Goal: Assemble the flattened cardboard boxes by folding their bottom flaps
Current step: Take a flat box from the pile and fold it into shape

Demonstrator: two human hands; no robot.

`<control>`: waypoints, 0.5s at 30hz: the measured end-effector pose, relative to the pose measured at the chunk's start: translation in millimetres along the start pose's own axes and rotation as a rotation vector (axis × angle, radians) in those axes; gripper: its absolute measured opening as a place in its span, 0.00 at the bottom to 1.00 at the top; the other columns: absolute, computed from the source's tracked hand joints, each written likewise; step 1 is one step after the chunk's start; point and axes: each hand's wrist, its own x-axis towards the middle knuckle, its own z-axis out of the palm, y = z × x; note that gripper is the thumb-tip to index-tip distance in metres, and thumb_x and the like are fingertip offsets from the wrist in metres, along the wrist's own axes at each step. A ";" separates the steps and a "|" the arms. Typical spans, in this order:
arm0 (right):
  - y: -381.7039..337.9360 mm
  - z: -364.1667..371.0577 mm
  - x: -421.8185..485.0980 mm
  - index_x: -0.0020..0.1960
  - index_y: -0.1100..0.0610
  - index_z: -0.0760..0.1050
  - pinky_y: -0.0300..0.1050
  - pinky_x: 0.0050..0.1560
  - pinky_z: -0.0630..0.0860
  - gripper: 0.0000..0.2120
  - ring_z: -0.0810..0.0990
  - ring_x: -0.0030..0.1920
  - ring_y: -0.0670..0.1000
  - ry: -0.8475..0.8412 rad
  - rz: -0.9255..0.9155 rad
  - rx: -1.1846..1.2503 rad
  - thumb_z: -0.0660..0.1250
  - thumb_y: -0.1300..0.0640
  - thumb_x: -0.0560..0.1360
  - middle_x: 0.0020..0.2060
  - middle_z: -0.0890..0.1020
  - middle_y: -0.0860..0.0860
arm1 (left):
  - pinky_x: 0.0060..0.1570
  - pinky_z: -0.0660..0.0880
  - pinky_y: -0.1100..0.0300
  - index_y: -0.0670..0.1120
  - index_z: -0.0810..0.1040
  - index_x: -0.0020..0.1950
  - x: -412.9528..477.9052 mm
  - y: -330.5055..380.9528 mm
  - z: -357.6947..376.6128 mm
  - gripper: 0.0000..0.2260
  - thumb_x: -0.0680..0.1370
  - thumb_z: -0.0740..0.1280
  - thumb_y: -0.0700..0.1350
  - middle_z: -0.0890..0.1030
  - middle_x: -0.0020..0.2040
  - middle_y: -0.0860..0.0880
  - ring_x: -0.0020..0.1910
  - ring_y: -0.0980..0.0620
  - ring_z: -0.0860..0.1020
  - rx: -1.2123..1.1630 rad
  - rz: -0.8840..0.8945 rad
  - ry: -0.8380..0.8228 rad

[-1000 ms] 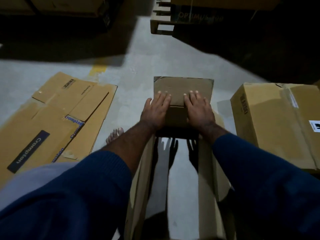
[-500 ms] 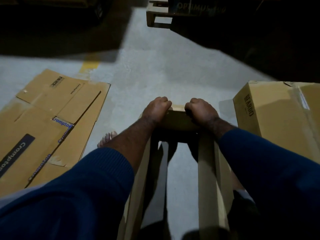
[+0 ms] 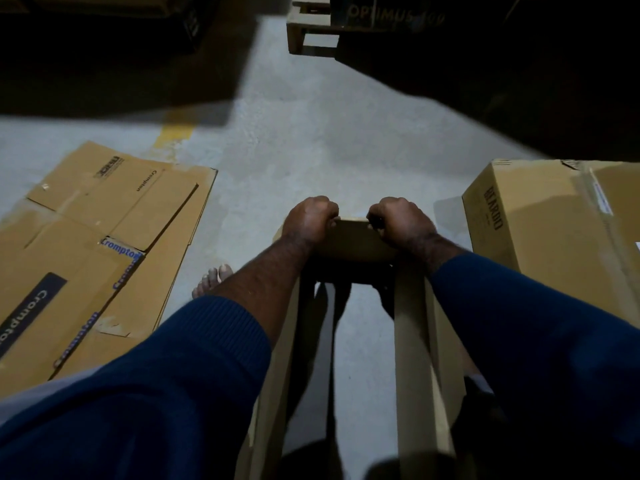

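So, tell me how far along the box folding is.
Done: one closed Beardo carton stands at the right. In hand: left hand and right hand both grip the far flap of an open box, bent inward; its side flaps stand unfolded. Left: the flat Crompton cartons stacked on the floor.

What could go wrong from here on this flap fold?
1. Left hand and right hand curl over the far flap edge. If released, it may spring back up, since the side flaps are not yet folded to hold it.
2. Bare toes sit close to the left side flap; a slip could catch them.
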 end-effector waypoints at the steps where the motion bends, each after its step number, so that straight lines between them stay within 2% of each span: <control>1: 5.3 1.0 -4.5 0.54 0.55 0.81 0.54 0.51 0.79 0.06 0.79 0.53 0.59 0.013 -0.004 0.007 0.70 0.56 0.78 0.52 0.80 0.55 | 0.46 0.77 0.52 0.44 0.83 0.51 -2.2 -3.8 -0.2 0.05 0.79 0.69 0.44 0.80 0.49 0.46 0.49 0.45 0.78 -0.019 -0.008 0.010; 4: 26.3 0.8 -16.4 0.56 0.54 0.80 0.56 0.51 0.79 0.10 0.78 0.53 0.58 0.052 0.038 -0.021 0.71 0.50 0.78 0.52 0.79 0.54 | 0.46 0.77 0.52 0.43 0.82 0.49 -6.5 -19.6 -2.2 0.07 0.79 0.70 0.46 0.79 0.48 0.46 0.48 0.45 0.78 -0.068 -0.085 0.039; 8: 39.1 -2.0 -23.2 0.55 0.55 0.80 0.52 0.51 0.79 0.10 0.78 0.51 0.54 0.079 0.106 0.001 0.73 0.52 0.77 0.52 0.79 0.53 | 0.42 0.71 0.57 0.42 0.81 0.47 -10.5 -31.2 -1.4 0.06 0.79 0.70 0.45 0.77 0.49 0.45 0.48 0.46 0.77 -0.100 -0.111 0.039; 12: 36.1 -1.9 -18.2 0.54 0.56 0.82 0.53 0.52 0.80 0.09 0.80 0.51 0.56 0.045 0.131 0.005 0.74 0.53 0.77 0.51 0.81 0.55 | 0.42 0.73 0.55 0.41 0.81 0.46 -8.7 -24.8 -2.0 0.06 0.78 0.71 0.43 0.78 0.48 0.44 0.48 0.44 0.78 -0.083 -0.131 0.025; 15: 36.6 -3.9 -12.4 0.52 0.55 0.82 0.53 0.52 0.81 0.08 0.81 0.51 0.57 0.019 0.155 0.011 0.76 0.54 0.75 0.50 0.83 0.55 | 0.41 0.70 0.57 0.42 0.81 0.44 -5.7 -25.9 -4.2 0.04 0.77 0.72 0.41 0.80 0.48 0.45 0.48 0.45 0.79 -0.080 -0.139 0.020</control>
